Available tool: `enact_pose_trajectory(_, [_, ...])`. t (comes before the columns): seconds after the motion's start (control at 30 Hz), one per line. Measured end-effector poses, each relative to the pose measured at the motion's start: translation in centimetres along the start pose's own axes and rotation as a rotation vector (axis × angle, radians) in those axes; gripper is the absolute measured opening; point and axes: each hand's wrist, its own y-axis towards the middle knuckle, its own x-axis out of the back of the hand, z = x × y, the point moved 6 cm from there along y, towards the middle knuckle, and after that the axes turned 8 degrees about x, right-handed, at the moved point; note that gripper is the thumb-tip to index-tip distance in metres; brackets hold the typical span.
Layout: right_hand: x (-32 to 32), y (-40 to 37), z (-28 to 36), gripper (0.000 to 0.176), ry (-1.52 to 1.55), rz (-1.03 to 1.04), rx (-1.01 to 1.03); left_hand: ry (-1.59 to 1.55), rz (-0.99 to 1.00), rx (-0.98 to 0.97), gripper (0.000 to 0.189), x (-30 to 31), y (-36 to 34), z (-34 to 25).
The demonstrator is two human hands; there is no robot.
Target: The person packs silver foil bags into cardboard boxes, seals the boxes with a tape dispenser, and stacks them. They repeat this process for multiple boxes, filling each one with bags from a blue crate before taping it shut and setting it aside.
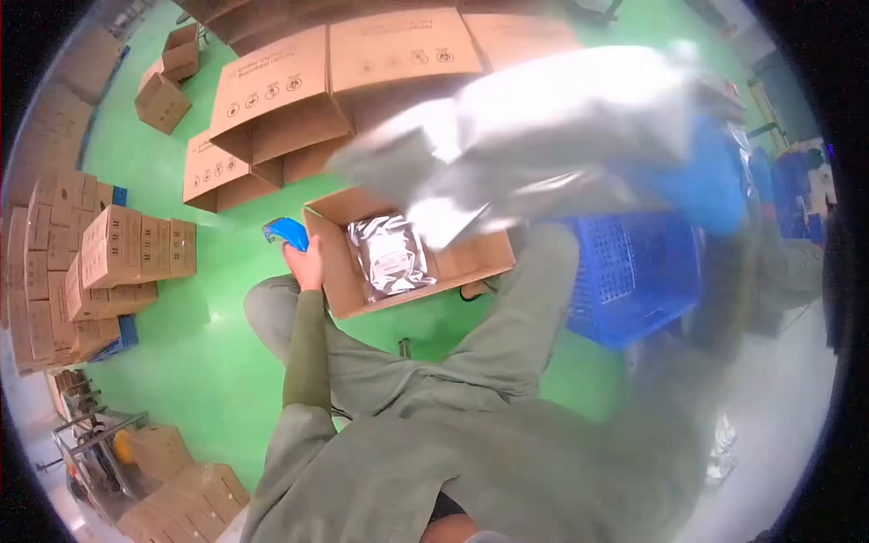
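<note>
— Where is the left grip (306,262)?

— On the left wall of the open carton (475,261), which stands on the green floor (195,362) in front of the person's knees. The fingers are closed over that wall's top edge, so the grip is clasping the carton itself.

— What lies in the carton?

— One silver foil pouch (389,256), flat on the bottom, toward the left half.

— And the blue thing by the hand?

— A blue object (286,232) lies on the floor just beside the fingers, outside the carton. I cannot tell what it is.

— The right grip?

— I cannot make it out. A blurred mass of silver foil bags (561,118) spreads across the upper right, above the carton, and covers whatever carries it.

— What else is close by?

— A blue plastic crate (634,281) is just to the right of the carton. Larger printed cartons (272,100) stand open beyond it, and stacks of small brown boxes (118,249) sit well apart on the left.
</note>
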Motion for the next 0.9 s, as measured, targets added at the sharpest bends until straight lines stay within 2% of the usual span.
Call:
enact_pose_trajectory(0.1, [-8.7, 4.1, -0.3, 0.030, -0.101, 0.290, 0.157, -0.074, 0.019, 0.037, 0.029, -0.5, 0.4, 1.5])
enact_pose_trajectory(0.17, [-14.0, 5.4, 0.5, 0.028, -0.271, 0.511, 0.244, -0.003, -0.042, 0.003, 0.027, -0.3, 0.7, 2.4])
enact_pose_trajectory(0.23, [-22.3, 3.1, -3.6, 0.030, -0.432, 0.553, 0.358, 0.000, -0.001, 0.039, 0.028, 0.3, 0.3, 1.6])
enact_pose_trajectory(0.27, [-24.6, 0.5, -3.5, 0.038, -0.448, 0.778, 0.286, 0.001, 0.039, 0.068, 0.028, 0.0, 0.3, 1.2])
enact_pose_trajectory(0.3, [-27.4, -2.7, -6.1, 0.051, -0.446, 0.930, 0.402, -0.020, 0.052, 0.058, 0.028, -0.6, 0.7, 1.4])
enact_pose_trajectory(0.37, [-29.2, -6.4, -7.2, 0.061, -0.196, 1.199, 0.089, -0.063, -0.034, -0.040, 0.028, -0.4, 1.2, 2.4])
enact_pose_trajectory(0.43, [-28.4, -6.6, -8.2, 0.052, -0.065, 0.753, 0.128, -0.059, 0.062, -0.037, 0.029, -0.1, 0.2, 2.2])
enact_pose_trajectory(0.47, [-27.3, -6.6, -9.0, 0.052, -0.138, 0.547, 0.125, 0.160, 0.064, 0.017, 0.029, 0.4, -0.2, 1.8])
enact_pose_trajectory(0.5, [-25.8, -6.5, -9.7, 0.053, -0.225, 0.330, 0.124, 0.047, 0.115, -0.001, 0.032, 0.1, 0.2, 2.3])
enact_pose_trajectory(0.57, [-23.7, -6.9, -11.8, 0.051, -0.395, 0.174, -0.153, -0.178, 0.164, 0.018, 0.036, -0.2, 0.1, 1.4])
enact_pose_trajectory(0.63, [-25.3, -8.4, -17.1, 0.049, -0.349, 0.033, -0.276, -0.063, 0.163, 0.083, 0.039, -0.1, 0.2, 1.0])
enact_pose_trajectory(0.7, [-28.8, -7.3, -19.5, 0.043, -0.372, 0.454, -0.351, -0.009, 0.120, 0.043, 0.043, 0.2, 1.5, 0.7])
enact_pose_trajectory(0.73, [-29.9, -6.3, -20.1, 0.043, -0.369, 0.431, -0.346, -0.012, 0.117, 0.019, 0.043, 0.2, 1.9, 1.2])
enact_pose_trajectory(0.8, [-31.6, -5.9, -21.1, 0.032, -0.280, 0.343, -0.537, -0.024, -0.015, -0.045, 0.046, 1.1, 2.1, 1.0])
enact_pose_trajectory(0.83, [-32.1, -6.4, -21.3, 0.032, -0.267, 0.326, -0.533, -0.019, -0.018, -0.066, 0.046, 1.3, 2.3, 0.5])
enact_pose_trajectory(0.9, [-31.5, -8.0, -21.4, 0.038, -0.271, 0.211, -0.341, 0.100, -0.070, -0.191, 0.048, 1.7, 0.7, -1.2])
